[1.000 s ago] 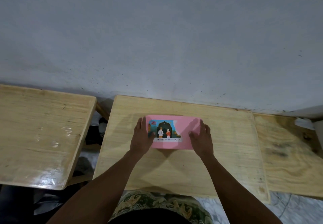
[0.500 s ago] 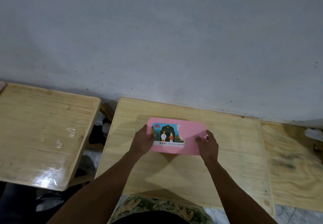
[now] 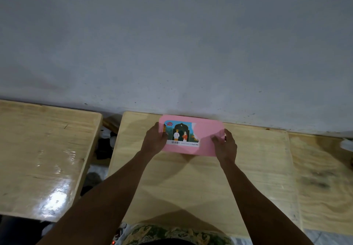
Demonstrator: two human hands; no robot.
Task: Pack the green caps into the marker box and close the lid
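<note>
Left grip (image 3: 155,139): curled round the left end of the pink marker box (image 3: 204,135), thumb on top. Right grip (image 3: 225,145): pinching the right end, thumb on the lid, fingers hidden behind the edge. The 2 grips hold the box level between them. Whether it rests on the worktop (image 3: 191,183) or hangs just above it cannot be told.

Box position: far edge of the middle worktop, close to the grey wall (image 3: 172,44). The lid lies flat with its picture label (image 3: 181,134) upward. No green caps are in view; presumably they are inside.

Risks, as judged:
1. Lid lying flat but not latched; end pressure could spring it and spill the caps.
2. Box knocking the wall.
3. Loose caps falling into the gap (image 3: 107,145) beside the left worktop (image 3: 44,149).
</note>
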